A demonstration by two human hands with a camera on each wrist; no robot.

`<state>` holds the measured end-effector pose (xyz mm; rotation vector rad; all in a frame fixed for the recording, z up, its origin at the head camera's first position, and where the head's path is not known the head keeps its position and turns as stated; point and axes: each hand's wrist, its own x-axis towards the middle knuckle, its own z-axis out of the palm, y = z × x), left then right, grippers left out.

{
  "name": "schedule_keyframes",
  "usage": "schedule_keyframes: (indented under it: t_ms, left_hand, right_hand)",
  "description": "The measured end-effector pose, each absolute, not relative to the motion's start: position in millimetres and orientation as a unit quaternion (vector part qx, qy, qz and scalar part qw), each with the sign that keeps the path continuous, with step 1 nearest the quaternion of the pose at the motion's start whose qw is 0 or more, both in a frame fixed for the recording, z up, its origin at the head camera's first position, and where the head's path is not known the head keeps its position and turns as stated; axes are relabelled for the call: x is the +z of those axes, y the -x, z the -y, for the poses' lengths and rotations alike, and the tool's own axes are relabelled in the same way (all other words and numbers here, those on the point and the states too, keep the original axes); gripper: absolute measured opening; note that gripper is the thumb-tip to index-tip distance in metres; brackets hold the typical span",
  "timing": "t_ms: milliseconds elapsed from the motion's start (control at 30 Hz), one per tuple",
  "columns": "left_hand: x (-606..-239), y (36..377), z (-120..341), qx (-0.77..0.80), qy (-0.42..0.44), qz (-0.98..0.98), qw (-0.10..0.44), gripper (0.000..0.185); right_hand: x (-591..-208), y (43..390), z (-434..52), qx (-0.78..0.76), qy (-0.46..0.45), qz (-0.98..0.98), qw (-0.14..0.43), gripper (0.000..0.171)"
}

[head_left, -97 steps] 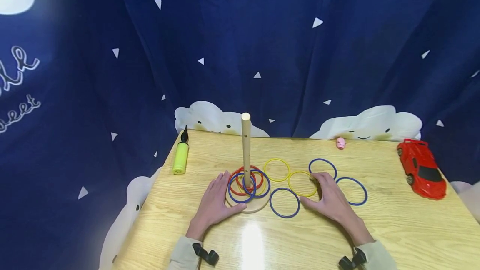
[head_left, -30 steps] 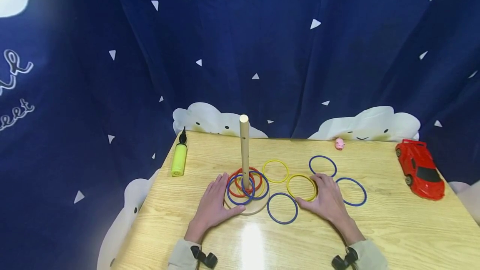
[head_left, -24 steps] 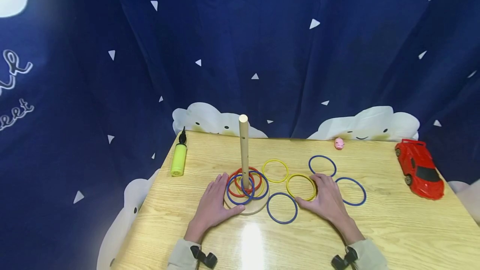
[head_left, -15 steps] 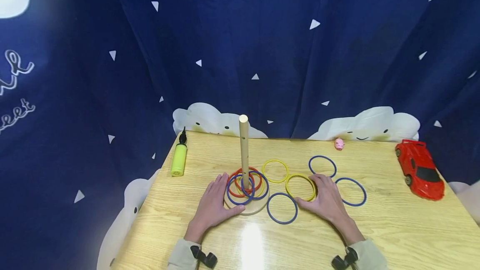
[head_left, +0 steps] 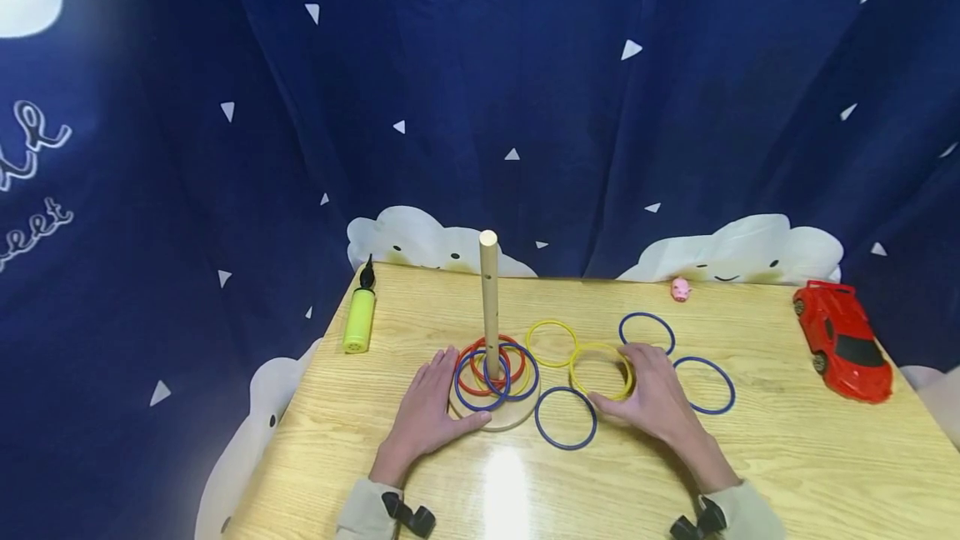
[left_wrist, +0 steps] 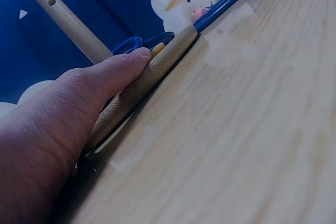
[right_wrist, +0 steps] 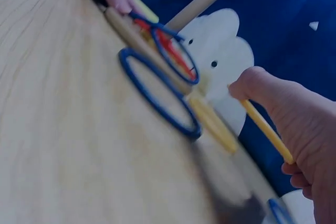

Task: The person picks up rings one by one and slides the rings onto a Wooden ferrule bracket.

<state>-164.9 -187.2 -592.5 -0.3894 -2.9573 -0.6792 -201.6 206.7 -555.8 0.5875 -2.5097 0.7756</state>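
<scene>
My right hand [head_left: 660, 394] pinches a yellow ring [right_wrist: 268, 132] between thumb and fingers, raised above the tabletop in the right wrist view. My left hand [head_left: 427, 411] rests against the round wooden base [head_left: 510, 423], fingers straight along its left side and thumb [left_wrist: 123, 65] lying over the front rim. From that base an upright wooden peg [head_left: 490, 298] rises. Around its foot lie overlapping red rings [head_left: 461, 382], blue rings [head_left: 480, 408] and a yellow one. Between base and right hand, a blue ring [head_left: 537, 427] lies flat on the table.
Another yellow ring [head_left: 551, 322] lies behind the held one. Two blue rings [head_left: 647, 315] lie beyond and right of the right hand. A green pump [head_left: 359, 319] is at the back left. A pink pig [head_left: 680, 289] and a red toy car [head_left: 843, 340] are toward the right.
From standing around the yellow ring, my right hand has taken hold of it, and the ring has risen off the table and shifted slightly left. The left hand stays at the base.
</scene>
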Motion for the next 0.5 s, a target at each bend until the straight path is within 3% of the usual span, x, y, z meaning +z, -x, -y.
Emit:
schedule_keyframes:
  t_ms: [500]
  left_hand:
    - [-590.3, 163.6, 185.5, -0.240, 0.135, 0.959, 0.066, 0.126]
  right_hand:
    - [-446.4, 216.1, -184.0, 0.287, -0.252, 0.885, 0.266, 0.086]
